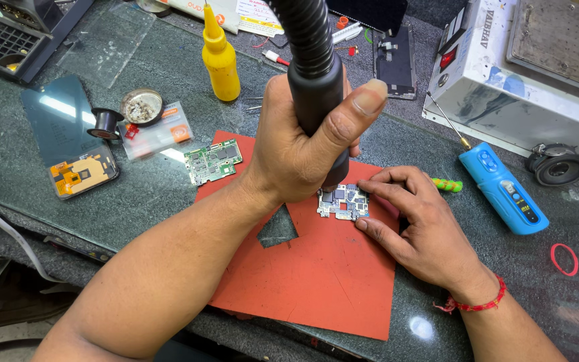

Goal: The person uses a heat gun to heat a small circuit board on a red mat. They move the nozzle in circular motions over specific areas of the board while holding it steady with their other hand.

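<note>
My left hand (299,144) is shut around the black handle of a hot-air tool (316,87) with a ribbed hose rising out of view; its nozzle points down at a small circuit board (342,201). The board lies on a red-orange mat (323,275). My right hand (417,224), with a red thread at the wrist, rests on the mat and pins the board's right edge with its fingertips. A second green circuit board (213,161) sits at the mat's upper left corner.
A yellow squeeze bottle (220,57), a solder-wire spool (106,123), a round tin (142,106) and a phone screen panel (68,137) lie left. A blue electric screwdriver (504,188), a white machine (531,80) and a red rubber band (564,259) are right.
</note>
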